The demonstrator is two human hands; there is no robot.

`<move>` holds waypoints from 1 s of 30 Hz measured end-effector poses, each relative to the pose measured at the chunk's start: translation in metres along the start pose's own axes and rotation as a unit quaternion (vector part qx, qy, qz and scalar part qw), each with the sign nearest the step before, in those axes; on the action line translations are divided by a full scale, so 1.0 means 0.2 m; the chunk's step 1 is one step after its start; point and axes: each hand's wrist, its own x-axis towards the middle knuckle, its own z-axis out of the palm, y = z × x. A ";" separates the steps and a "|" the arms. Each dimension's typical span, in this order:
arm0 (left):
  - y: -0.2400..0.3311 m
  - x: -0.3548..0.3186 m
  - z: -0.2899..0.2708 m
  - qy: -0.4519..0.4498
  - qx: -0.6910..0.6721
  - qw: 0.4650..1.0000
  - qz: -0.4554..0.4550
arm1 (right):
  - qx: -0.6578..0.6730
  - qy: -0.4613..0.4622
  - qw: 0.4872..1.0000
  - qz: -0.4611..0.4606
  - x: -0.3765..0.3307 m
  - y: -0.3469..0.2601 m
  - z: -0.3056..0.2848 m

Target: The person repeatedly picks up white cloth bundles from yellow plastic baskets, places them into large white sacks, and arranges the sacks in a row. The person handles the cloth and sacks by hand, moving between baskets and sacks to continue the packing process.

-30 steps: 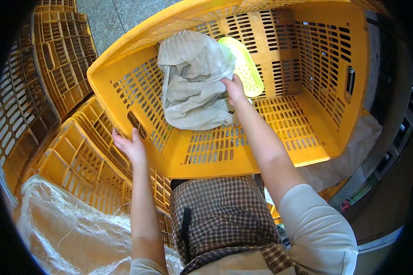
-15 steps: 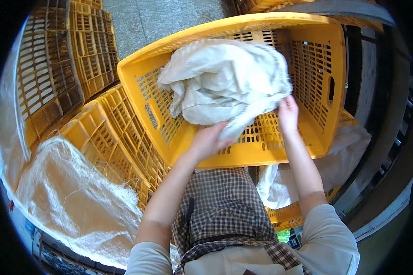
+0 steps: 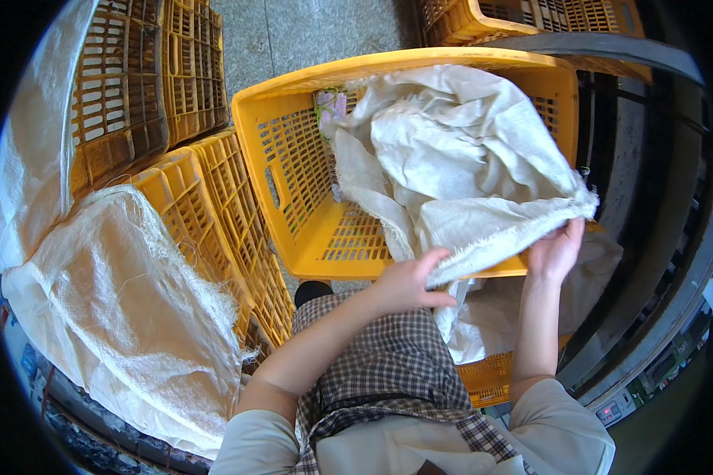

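A white woven sack (image 3: 467, 150) with a frayed edge lies bunched in a yellow slatted plastic crate (image 3: 297, 237) and spreads over its near right side. My left hand (image 3: 408, 286) has the near end of the frayed edge between thumb and fingers, just over the crate's near rim. My right hand (image 3: 557, 252) grips the same edge farther right, palm turned up, with some fingers hidden under the cloth. In the crate's far left corner is a small pale purple piece (image 3: 333, 107) with green string; its kind is unclear.
Yellow crates (image 3: 206, 214) stand at my left, one draped with a frayed woven sheet (image 3: 127, 309). More crates (image 3: 523, 20) are at the far right. Another pale sack (image 3: 499, 313) lies under the crate's near right side. Dark metal rails (image 3: 634, 158) run along the right.
Both hands have moved right, drawing the sack's edge out long and spreading the sack toward the crate's right side. The pale purple piece in the far left corner has come into sight.
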 end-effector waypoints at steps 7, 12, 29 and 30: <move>0.08 -0.38 -0.16 0.450 -0.301 0.838 -0.067 | -0.136 -0.267 0.951 0.076 0.06 0.11 -0.10; -0.01 -0.54 -0.47 0.660 -0.387 0.644 0.007 | -0.570 -0.166 0.805 0.020 0.59 0.86 -0.24; -0.09 -0.42 -0.50 0.694 -0.428 0.578 -0.040 | -0.785 -0.274 0.552 0.052 0.69 1.42 -0.07; -0.06 -0.39 -0.51 0.672 -0.428 0.603 -0.037 | -0.766 -0.270 0.582 0.030 0.65 1.26 -0.07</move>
